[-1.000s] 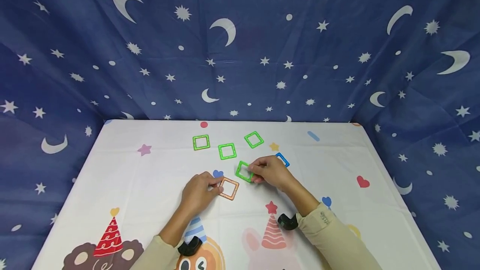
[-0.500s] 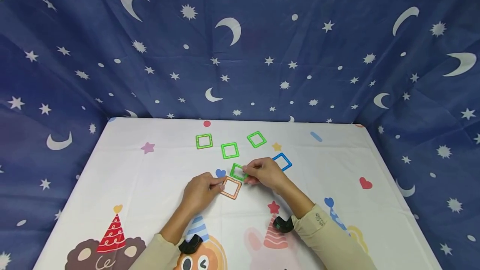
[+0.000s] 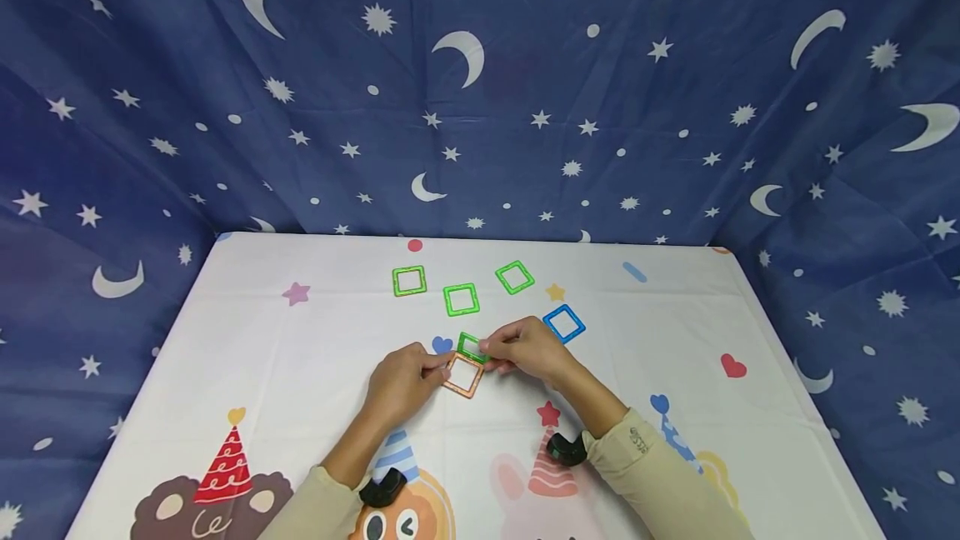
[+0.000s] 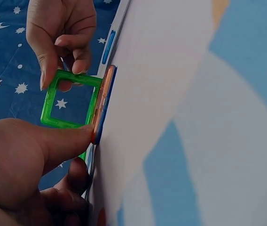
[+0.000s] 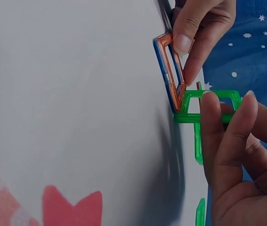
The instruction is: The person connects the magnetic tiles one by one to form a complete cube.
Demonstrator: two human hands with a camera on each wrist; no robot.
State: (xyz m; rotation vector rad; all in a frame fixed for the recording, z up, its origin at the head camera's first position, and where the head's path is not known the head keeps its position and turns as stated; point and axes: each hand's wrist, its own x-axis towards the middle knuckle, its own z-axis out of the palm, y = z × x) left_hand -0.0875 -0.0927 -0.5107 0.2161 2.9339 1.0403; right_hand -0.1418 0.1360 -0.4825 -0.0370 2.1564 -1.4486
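Observation:
In the head view my left hand pinches an orange square magnetic tile by its left side. Both wrist views show a blue layer along the back of that tile. My right hand pinches a green square magnetic tile between thumb and fingers. One edge of the green tile meets an edge of the orange one, and the two stand at an angle to each other. Part of the green tile's right side is hidden behind my right fingers.
Farther back on the white printed tablecloth lie three green square tiles, at left, middle and right. A blue square tile lies just beyond my right hand. A dark blue starry curtain surrounds the table.
My right hand has moved left, bringing the green tile against the orange one and tilting it. The blue tile behind that hand is now uncovered. My left hand has hardly moved.

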